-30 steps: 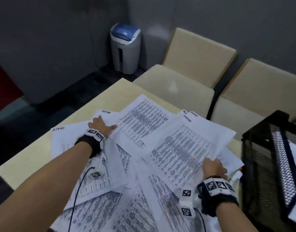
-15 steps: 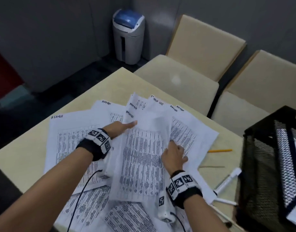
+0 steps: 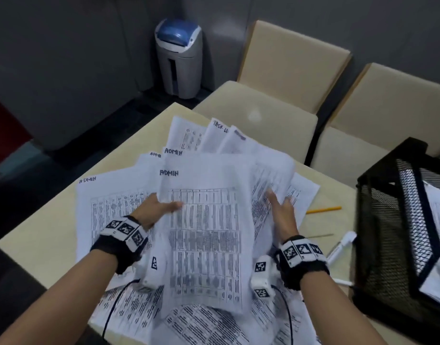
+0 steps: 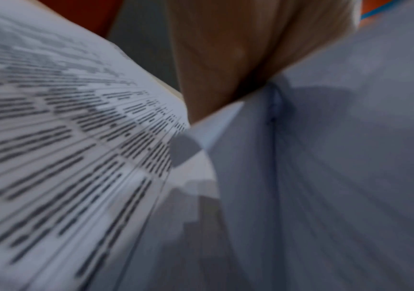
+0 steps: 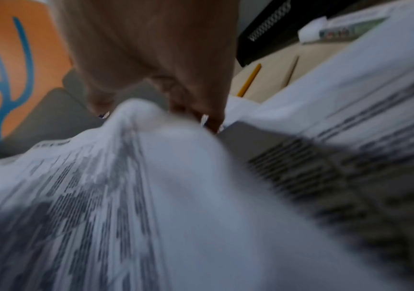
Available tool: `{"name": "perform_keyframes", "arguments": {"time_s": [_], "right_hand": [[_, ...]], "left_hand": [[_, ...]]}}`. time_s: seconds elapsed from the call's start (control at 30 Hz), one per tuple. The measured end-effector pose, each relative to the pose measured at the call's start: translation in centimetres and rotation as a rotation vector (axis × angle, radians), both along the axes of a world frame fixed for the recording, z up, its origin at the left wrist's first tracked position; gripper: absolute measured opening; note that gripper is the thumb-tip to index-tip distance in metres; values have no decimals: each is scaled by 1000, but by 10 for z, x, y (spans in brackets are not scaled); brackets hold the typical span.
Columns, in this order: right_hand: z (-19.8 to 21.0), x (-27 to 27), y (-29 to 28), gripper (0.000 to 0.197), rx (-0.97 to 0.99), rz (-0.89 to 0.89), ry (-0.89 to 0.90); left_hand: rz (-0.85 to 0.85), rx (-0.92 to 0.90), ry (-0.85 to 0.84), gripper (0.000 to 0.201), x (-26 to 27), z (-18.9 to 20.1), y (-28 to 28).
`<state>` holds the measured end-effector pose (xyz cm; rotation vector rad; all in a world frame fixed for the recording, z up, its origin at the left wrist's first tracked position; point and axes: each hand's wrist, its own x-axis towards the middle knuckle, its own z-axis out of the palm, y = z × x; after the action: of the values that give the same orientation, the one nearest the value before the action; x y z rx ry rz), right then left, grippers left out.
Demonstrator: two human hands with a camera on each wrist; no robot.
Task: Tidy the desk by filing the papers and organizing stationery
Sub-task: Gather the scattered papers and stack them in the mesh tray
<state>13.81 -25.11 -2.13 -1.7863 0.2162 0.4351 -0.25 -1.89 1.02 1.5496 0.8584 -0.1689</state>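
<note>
Hands gather loose papers (image 3: 206, 235) on the desk (image 3: 52, 227): left hand (image 3: 155, 210) pinches a sheet, right hand (image 3: 281, 210) presses flat-fingered; best to square edges before lifting toward the mesh tray (image 3: 398, 220).

Mesh tray (image 3: 398, 220) apparently beside pencil (image 3: 324, 209)

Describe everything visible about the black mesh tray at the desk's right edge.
The black mesh tray stands at the desk's right end, beside the yellow pencil and a white marker. It looks like metal: perforated mesh panels in a solid black frame, stacked in tiers. Printed sheets already lie inside. Neither hand touches it. Its right part is cut off by the frame.
</note>
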Motion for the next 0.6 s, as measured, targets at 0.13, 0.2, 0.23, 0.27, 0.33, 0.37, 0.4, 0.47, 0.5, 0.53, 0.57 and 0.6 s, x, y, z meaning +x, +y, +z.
{"name": "perform_keyframes", "arguments": {"time_s": [0.13, 0.2, 0.23, 0.27, 0.33, 0.37, 0.4, 0.47, 0.5, 0.53, 0.57, 0.6], "right_hand": [[0, -22, 22, 78, 249, 289, 184], [0, -35, 26, 102, 310, 364, 327], [-3, -38, 25, 106, 276, 362, 356], [4, -43, 25, 95, 227, 366, 330], [11, -45, 23, 46, 33, 366, 129], [21, -46, 21, 35, -64, 356, -19], [32, -46, 20, 31, -108, 321, -163], [67, -44, 17, 23, -50, 214, -451], [88, -43, 15, 19, -8, 149, -574], [106, -42, 14, 15, 25, 82, -673], [123, -41, 14, 12, 63, 30, -743], [137, -40, 12, 15, 107, -17, -794]], "left_hand": [[-231, -128, 19, 131, -2, -15, -3], [-297, -68, 106, 121, -2, -26, -6], [-305, 6, 133, 99, -1, -26, -9], [-292, 116, 129, 66, 2, -29, -10], [-274, 249, 13, 14, 6, -20, -15], [-245, 310, -81, 6, 8, -6, -18], [-202, 373, -179, 9, 9, 10, -20], [-65, 529, -390, 18, 12, 42, -20], [17, 580, -507, 21, 13, 60, -21], [83, 599, -637, 25, 14, 79, -22], [132, 591, -758, 28, 15, 96, -23], [164, 557, -862, 27, 15, 111, -26]]}}
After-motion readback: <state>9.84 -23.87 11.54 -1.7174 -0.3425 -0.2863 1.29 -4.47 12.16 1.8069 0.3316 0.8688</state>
